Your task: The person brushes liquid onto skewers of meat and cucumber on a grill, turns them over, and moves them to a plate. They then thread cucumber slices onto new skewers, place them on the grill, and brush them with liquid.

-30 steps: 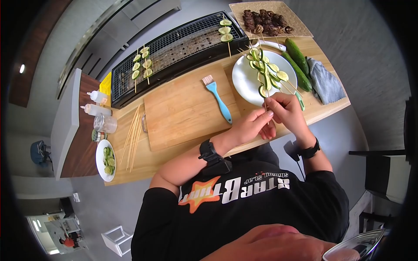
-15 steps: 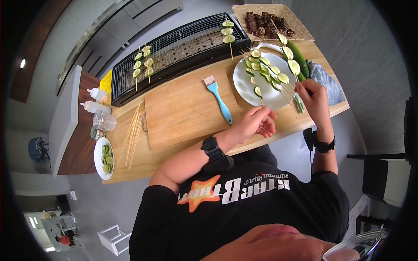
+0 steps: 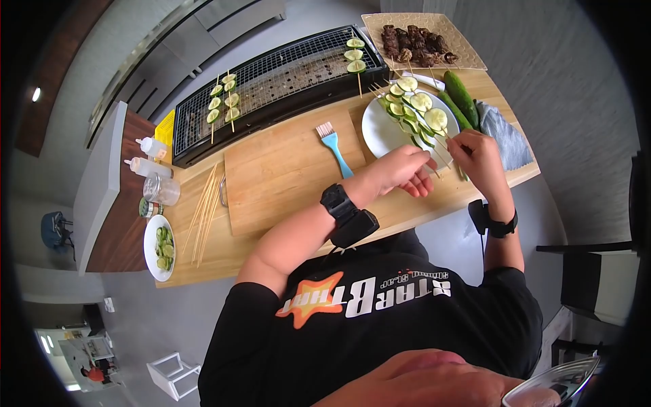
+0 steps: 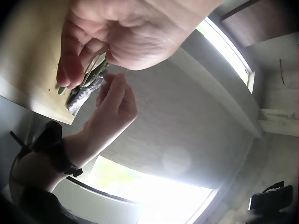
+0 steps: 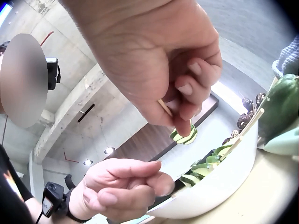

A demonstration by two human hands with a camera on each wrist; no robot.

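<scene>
My right hand [image 3: 478, 157] pinches the stick end of a skewer threaded with cucumber slices [image 3: 435, 120], held over a white plate [image 3: 375, 136]. In the right wrist view the stick [image 5: 164, 107] shows between its thumb and curled fingers, the slices beyond. More cucumber skewers [image 3: 395, 108] lie on the plate, partly hidden beneath. My left hand [image 3: 405, 169] hovers by the plate's near edge, fingers loosely bent. The right wrist view shows that left hand [image 5: 128, 189] with nothing visible between thumb and fingers.
A grill [image 3: 271, 85] bears cucumber skewers at both ends. Nearby are a cutting board [image 3: 285, 169], blue brush [image 3: 332, 142], meat platter [image 3: 468, 51], whole cucumbers [image 3: 462, 98], a grey cloth [image 3: 505, 139], bare sticks [image 3: 203, 217], bottles [image 3: 146, 166] and a bowl of slices [image 3: 159, 271].
The right hand has brought its cucumber skewer from over the whole cucumbers left and down over the plate. Earlier both hands met at one stick; the left hand now lies nearer the plate.
</scene>
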